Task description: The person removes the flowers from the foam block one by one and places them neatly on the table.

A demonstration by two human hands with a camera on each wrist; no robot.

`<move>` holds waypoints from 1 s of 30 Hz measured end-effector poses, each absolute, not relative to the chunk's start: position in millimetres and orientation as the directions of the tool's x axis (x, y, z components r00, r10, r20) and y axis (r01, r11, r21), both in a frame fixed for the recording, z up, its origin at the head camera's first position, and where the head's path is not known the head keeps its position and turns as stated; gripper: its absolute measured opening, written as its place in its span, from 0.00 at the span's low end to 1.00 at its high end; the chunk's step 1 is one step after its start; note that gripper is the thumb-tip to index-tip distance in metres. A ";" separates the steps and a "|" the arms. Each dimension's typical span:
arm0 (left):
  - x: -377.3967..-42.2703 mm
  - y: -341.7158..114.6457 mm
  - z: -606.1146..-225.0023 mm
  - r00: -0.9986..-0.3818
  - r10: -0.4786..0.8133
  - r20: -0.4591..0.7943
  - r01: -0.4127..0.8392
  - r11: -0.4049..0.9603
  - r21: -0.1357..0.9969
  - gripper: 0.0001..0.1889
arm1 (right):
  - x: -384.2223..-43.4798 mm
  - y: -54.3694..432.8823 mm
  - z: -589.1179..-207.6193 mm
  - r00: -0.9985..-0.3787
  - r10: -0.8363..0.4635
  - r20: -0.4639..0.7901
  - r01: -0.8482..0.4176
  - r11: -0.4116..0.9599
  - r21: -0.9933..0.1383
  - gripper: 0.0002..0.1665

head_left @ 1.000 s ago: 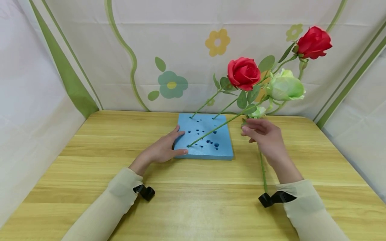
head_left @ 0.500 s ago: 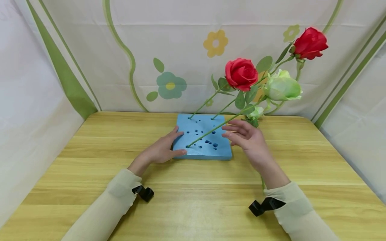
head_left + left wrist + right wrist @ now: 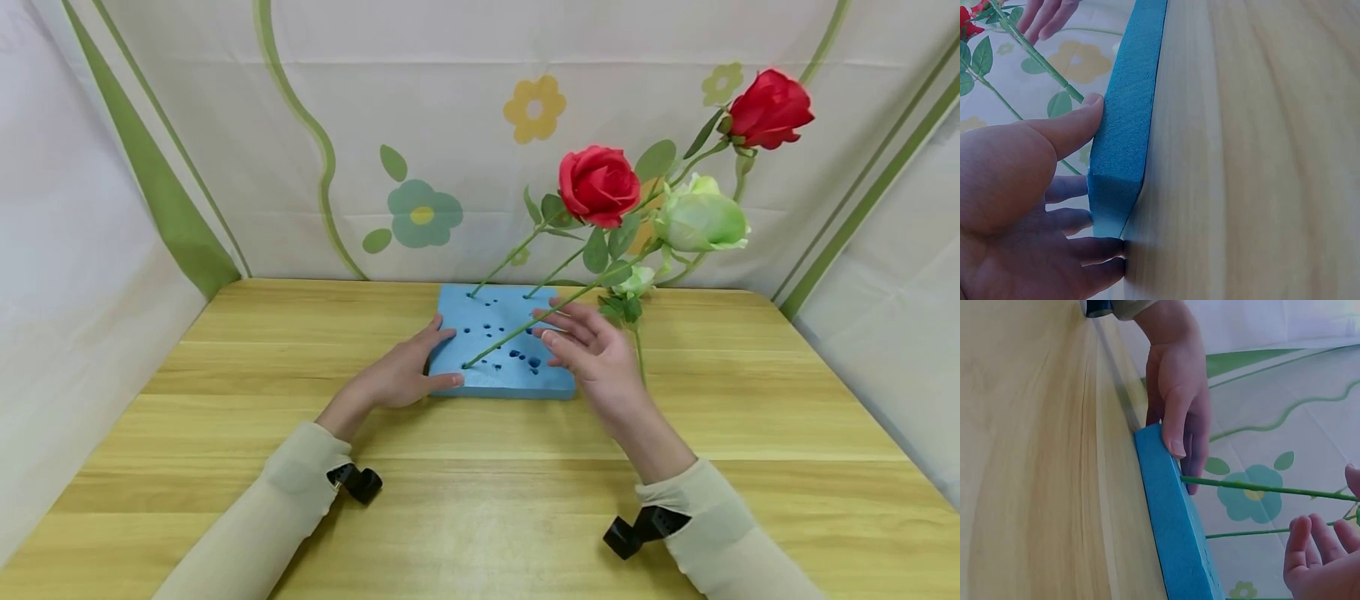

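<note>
A blue foam block [image 3: 517,388] pierced with several holes lies on the table. My left hand [image 3: 401,368] rests against its left side, with the thumb on the top face near the front corner and the fingers spread along the edge. Two red roses, one lower [image 3: 598,187] and one higher [image 3: 771,110], lean right from holes along the back. A pale green rose [image 3: 701,218] slants from a hole near the front left. My right hand [image 3: 600,358] hovers over the block's right side, fingers relaxed around the pale green rose's stem [image 3: 1260,487] without closing on it.
Another pale green rose [image 3: 633,283] lies on the wooden table [image 3: 480,500] behind the right hand, its stem running toward the front and partly hidden. A printed white curtain [image 3: 420,100] stands along the table's back edge.
My right hand has moved left from beside the lying rose to the block's right side, near the slanting stem. The left hand stays on the block.
</note>
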State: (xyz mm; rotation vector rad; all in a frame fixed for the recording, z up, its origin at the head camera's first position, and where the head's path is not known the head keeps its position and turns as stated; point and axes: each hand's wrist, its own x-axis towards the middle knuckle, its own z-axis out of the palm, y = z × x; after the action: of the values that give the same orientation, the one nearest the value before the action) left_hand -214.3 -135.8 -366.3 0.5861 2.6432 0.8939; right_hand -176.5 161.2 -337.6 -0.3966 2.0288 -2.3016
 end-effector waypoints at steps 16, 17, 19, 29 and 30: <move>-215.3 -136.1 -366.6 -0.872 0.469 -0.143 0.284 0.721 0.633 0.46 | -170.1 157.1 -328.3 -0.920 -0.291 0.262 -0.191 -0.249 -0.949 0.31; -215.3 -136.3 -366.8 -0.872 0.469 -0.143 0.283 0.720 0.633 0.46 | -170.1 157.2 -327.9 -0.921 -0.288 0.262 -0.193 -0.247 -0.950 0.31; -215.3 -136.5 -367.3 -0.871 0.470 -0.143 0.283 0.719 0.635 0.46 | -170.1 157.2 -326.9 -0.925 -0.274 0.263 -0.197 -0.245 -0.949 0.29; -215.0 -136.5 -366.6 -0.873 0.465 -0.147 0.279 0.723 0.632 0.46 | -167.0 158.3 -320.9 -0.967 -0.140 0.213 -0.188 -0.169 -0.967 0.17; -215.0 -136.4 -366.5 -0.873 0.465 -0.145 0.280 0.723 0.632 0.46 | -166.7 158.3 -320.7 -0.971 -0.123 0.207 -0.187 -0.155 -0.970 0.16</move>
State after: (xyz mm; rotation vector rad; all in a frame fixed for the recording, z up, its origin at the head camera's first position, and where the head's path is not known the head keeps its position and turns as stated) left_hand -215.0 -136.4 -366.5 0.5850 2.6344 0.8962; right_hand -166.7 158.3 -320.7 -0.3807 2.0687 -2.3904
